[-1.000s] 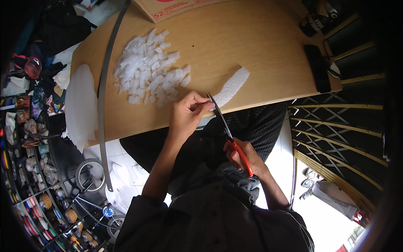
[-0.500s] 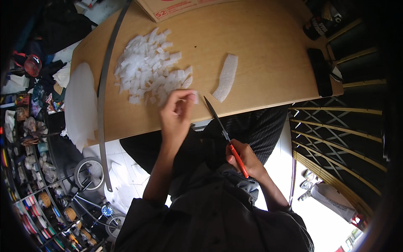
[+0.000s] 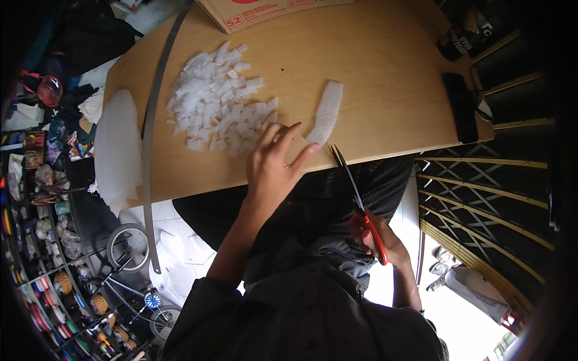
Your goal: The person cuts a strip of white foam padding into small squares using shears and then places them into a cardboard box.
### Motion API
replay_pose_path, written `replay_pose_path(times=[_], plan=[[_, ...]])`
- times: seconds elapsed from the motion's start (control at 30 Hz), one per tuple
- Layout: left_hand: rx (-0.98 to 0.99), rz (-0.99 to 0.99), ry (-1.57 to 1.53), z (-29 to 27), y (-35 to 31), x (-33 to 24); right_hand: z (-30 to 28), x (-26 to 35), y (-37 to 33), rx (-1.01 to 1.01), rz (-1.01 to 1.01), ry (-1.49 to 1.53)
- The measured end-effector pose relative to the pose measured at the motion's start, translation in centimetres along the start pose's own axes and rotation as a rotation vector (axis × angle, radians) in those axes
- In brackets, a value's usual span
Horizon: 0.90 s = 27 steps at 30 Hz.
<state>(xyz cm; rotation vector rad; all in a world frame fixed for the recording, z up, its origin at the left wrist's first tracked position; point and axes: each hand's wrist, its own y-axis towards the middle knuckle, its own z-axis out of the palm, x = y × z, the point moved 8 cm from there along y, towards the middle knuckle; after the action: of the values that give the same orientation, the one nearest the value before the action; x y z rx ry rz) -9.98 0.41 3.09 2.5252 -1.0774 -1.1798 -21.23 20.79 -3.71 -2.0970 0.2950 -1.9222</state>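
My left hand (image 3: 277,157) is over the near edge of the wooden table, fingers spread, with nothing held in it. Its fingertips are close to the lower end of a white foam strip (image 3: 328,108) that lies on the tabletop. A heap of small cut white foam pieces (image 3: 208,96) spreads to the left beyond that hand. My right hand (image 3: 385,237) grips red-handled scissors (image 3: 356,191) over my lap. Their dark blades are slightly apart and point toward the table's front edge.
A long metal ruler (image 3: 147,156) crosses the left of the table (image 3: 385,72) and overhangs its edge. Left of it lies a white foam sheet (image 3: 117,150). At the back stands a cardboard box (image 3: 271,13); a black phone (image 3: 460,108) and a dark packet (image 3: 466,36) are at right.
My left hand has let go of a small foam piece near the heap, opened, and moved right toward the strip. My right hand has shifted right and lower with the scissors, whose blades have parted slightly.
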Motion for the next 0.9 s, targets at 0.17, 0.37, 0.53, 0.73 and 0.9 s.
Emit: replay_pose_path(times=[0.17, 0.37, 0.53, 0.73, 0.9], plan=[[0.046, 0.026, 0.014, 2.2, -0.1, 0.7, -0.4, -0.4, -0.7, -0.03, 0.039, -0.036], [0.024, 0.03, -0.095, 1.2, 0.3, 1.4, 0.5, 0.1, 1.0, -0.037, 0.005, 0.024], [0.091, 0.111, -0.081, 0.9, -0.2, 0.5, 1.3, 1.0, 2.7, 0.012, -0.032, 0.063], [0.046, 0.252, -0.085, 0.4, -1.4, -1.1, 2.1, -0.3, 3.1, 0.043, 0.005, 0.156], [0.05, 0.344, -0.046, 0.4, -2.5, -1.4, 2.6, -0.4, 3.3, 0.07, 0.081, 0.189]])
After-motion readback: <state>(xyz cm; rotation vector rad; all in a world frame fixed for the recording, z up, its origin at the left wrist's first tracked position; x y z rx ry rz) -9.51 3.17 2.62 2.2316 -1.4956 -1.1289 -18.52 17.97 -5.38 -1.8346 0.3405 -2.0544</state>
